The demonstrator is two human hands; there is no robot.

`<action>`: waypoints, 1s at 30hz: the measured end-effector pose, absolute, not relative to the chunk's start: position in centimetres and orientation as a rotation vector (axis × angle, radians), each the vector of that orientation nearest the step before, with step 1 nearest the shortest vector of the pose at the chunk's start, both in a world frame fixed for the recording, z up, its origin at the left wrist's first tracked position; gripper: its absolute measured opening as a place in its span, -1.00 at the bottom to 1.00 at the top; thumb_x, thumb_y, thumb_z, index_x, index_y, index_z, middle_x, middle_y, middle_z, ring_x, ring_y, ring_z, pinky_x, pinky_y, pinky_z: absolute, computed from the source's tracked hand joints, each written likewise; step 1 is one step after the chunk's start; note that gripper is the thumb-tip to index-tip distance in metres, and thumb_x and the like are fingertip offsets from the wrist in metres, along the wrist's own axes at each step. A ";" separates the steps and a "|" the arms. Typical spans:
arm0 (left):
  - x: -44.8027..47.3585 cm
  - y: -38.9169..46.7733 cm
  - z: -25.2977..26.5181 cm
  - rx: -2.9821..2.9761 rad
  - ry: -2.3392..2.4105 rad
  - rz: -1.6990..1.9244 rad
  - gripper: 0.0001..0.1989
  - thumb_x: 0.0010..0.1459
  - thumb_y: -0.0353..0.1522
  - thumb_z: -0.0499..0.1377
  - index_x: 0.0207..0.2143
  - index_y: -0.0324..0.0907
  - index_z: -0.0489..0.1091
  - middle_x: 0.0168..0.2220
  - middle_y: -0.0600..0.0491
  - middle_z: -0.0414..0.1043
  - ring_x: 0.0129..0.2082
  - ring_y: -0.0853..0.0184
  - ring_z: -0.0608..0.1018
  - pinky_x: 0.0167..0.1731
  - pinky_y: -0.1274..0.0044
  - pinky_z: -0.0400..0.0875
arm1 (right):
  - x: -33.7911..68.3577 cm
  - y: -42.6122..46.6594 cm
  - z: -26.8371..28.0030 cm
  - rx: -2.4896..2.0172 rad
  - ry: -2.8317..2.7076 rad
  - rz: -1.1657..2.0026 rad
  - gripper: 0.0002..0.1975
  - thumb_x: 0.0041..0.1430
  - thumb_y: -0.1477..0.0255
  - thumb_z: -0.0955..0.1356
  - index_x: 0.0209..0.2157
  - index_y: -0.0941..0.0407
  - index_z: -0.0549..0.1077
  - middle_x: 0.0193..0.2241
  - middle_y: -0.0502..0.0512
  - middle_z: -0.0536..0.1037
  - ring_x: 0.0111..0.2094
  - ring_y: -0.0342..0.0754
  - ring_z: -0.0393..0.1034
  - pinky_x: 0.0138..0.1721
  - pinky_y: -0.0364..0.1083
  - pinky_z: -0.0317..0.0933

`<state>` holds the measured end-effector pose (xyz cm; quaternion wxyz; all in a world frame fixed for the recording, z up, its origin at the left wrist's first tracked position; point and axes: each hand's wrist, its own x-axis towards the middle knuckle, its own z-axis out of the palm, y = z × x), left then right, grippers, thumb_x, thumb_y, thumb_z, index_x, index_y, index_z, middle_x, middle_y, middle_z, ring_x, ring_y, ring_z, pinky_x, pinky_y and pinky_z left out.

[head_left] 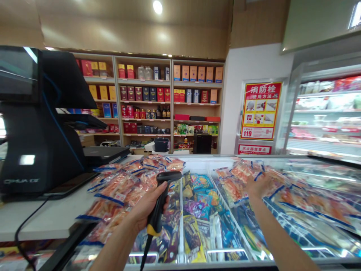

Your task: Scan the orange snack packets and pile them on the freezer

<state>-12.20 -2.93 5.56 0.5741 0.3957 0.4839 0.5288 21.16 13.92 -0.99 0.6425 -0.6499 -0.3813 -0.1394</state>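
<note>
My left hand is closed around the grip of a black and yellow barcode scanner. Its head points up and its cable runs down toward me. To the left of the scanner lies a heap of clear packs with orange-pink food and blue edges. My right hand reaches into a second group of similar packs on the right, on top of the freezer. Its fingers are blurred and partly lost against the wrapping, so a grip on any one pack does not show clearly.
Beneath both hands, a chest freezer holds colourful ice-cream packets between white wire dividers. A black checkout terminal stands on the white counter at left, its cable hanging down. Stocked shelves line the back wall.
</note>
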 end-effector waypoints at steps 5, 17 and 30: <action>-13.9 -3.6 5.2 0.917 1.127 1.279 -0.70 -0.12 -0.15 0.07 -0.50 -0.21 0.16 -0.66 0.15 0.25 -0.73 0.54 0.29 -0.74 0.68 0.18 | 16.1 12.6 0.7 -1.299 -0.965 -0.409 -0.61 -0.16 0.45 0.21 -0.19 0.22 0.24 -0.18 0.23 0.25 -0.09 0.04 0.04 -0.11 0.02 -0.07; -16.8 -5.6 5.1 0.847 1.155 1.345 -0.70 -0.13 -0.15 0.08 -0.51 -0.22 0.19 -0.66 0.15 0.24 -0.74 0.55 0.28 -0.74 0.68 0.17 | -1.8 11.9 -3.7 -1.210 -1.741 0.298 -0.69 -0.07 0.37 0.17 -0.28 0.20 0.34 -0.32 0.19 0.43 -0.30 -0.04 0.29 -0.28 -0.12 0.11; -16.5 -6.7 5.2 0.860 1.140 1.288 -0.70 -0.13 -0.14 0.07 -0.52 -0.20 0.15 -0.67 0.16 0.25 -0.73 0.54 0.29 -0.73 0.67 0.15 | -1.5 13.0 -3.8 -1.145 -1.746 0.314 -0.77 -0.08 0.43 0.14 -0.46 0.13 0.37 -0.50 0.05 0.45 -0.43 -0.11 0.31 -0.37 -0.16 0.12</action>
